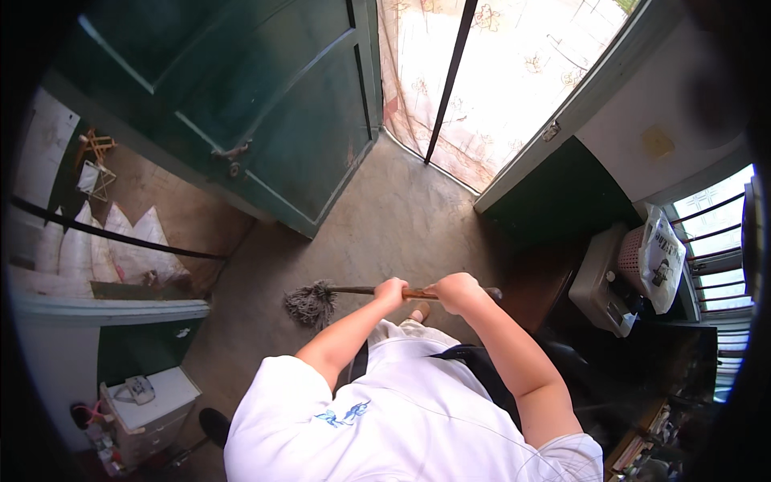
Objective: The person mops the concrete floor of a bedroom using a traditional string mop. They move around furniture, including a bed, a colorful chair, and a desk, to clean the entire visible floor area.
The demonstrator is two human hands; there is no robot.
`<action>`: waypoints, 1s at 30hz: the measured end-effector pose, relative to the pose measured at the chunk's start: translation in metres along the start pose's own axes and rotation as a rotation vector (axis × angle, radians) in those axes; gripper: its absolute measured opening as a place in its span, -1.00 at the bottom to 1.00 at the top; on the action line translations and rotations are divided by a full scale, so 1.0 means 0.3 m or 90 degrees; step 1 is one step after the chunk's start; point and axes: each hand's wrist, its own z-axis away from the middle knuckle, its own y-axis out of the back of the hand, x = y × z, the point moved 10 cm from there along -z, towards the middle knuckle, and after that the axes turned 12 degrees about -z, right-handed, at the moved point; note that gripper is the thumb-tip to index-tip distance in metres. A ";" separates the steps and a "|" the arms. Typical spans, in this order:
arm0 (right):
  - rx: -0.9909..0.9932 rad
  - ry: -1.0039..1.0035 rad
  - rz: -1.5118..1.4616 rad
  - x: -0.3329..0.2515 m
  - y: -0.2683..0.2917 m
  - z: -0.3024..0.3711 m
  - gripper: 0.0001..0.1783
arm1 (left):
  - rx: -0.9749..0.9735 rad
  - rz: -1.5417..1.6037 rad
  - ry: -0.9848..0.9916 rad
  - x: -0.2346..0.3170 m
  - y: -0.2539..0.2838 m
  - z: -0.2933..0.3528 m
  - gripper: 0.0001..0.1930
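A mop (353, 290) with a wooden handle and a grey string head lies across in front of my body, its head (312, 305) on the concrete floor at the left. My left hand (391, 294) is closed around the handle on the side nearer the mop head. Farther up, close to the handle's end, my right hand (458, 292) also grips it. The handle's tip sticks out just right of the right hand. One of my feet (421, 310) shows below the handle.
A green door (265, 120) stands ajar at the far left. Ahead is a doorway with a patterned curtain (514, 72). On the right, a dark table (536, 281) bears a grey bin (590, 277) and a pink basket (634, 249). A white cabinet (157, 402) stands at lower left.
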 end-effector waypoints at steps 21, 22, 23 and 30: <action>0.287 -0.448 -0.527 0.749 0.127 -0.012 -0.33 | -0.151 -0.279 -0.460 0.685 0.009 -0.906 -0.89; 0.289 -0.468 -0.551 0.755 0.092 -0.025 -0.32 | -0.164 -0.287 -0.473 0.695 -0.004 -0.911 -0.89; 0.300 -0.462 -0.601 0.747 0.069 -0.033 -0.31 | -0.175 -0.290 -0.487 0.686 -0.022 -0.908 -0.89; 0.264 -0.523 -0.778 0.607 -0.114 0.114 -0.25 | -0.256 -0.369 -0.606 0.701 -0.186 -0.663 -0.91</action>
